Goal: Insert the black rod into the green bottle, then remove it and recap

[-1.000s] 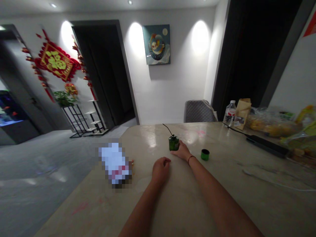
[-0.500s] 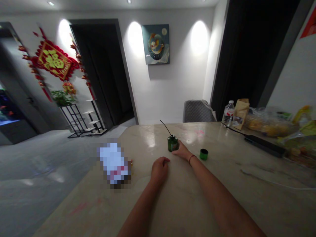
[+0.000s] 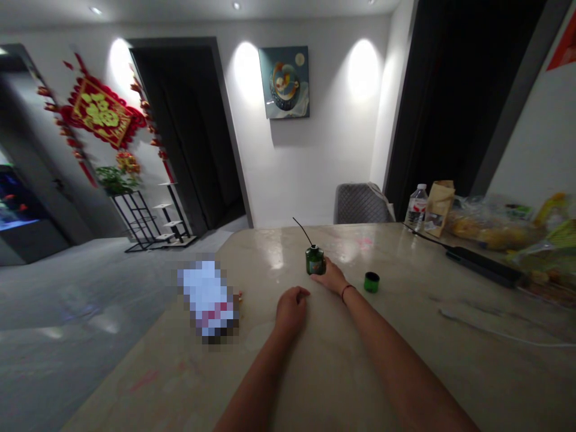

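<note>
A small dark green bottle with a thin black stick poking out of its neck stands on the beige marble table. My right hand rests on the table against the bottle's near right side, fingers curled round it. Its green cap stands apart to the right of my wrist. My left hand lies on the table nearer to me, fingers loosely curled under, with nothing seen in it.
A blurred white object lies at the table's left edge. Along the right edge are a water bottle, a paper bag, plastic food bags, a black bar and a white cable. A grey chair stands behind.
</note>
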`<state>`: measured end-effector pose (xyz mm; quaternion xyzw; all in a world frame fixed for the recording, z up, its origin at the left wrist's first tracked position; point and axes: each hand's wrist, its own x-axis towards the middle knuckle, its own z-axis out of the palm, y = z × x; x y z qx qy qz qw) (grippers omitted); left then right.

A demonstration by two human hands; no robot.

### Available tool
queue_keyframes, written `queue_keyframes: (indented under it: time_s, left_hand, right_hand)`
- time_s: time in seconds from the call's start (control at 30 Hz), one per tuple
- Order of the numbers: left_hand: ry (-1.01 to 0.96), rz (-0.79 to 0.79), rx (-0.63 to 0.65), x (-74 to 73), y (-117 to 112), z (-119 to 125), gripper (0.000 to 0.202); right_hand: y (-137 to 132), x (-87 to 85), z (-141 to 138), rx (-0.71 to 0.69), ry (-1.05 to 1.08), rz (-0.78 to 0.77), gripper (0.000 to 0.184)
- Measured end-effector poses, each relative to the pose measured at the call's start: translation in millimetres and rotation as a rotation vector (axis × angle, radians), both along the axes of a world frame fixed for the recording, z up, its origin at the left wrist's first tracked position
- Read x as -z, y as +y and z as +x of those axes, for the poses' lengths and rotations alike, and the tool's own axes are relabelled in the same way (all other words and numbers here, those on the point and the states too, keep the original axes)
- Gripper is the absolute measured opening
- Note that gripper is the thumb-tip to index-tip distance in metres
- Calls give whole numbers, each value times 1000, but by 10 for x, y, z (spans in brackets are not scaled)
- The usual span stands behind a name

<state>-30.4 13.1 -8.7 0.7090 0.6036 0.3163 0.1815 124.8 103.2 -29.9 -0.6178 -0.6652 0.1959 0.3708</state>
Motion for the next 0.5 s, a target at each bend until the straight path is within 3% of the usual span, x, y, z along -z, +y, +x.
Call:
queue_keyframes:
  time_s: [0.17, 0.5]
  left_hand:
    - [-21, 6, 8, -2, 0, -4, 24]
    - [-23, -4, 14, 8, 7, -18, 26]
  right_hand:
    - [-25, -19, -48, 77, -70, 26, 77]
    - [-25, -3, -38, 58, 49, 42, 61]
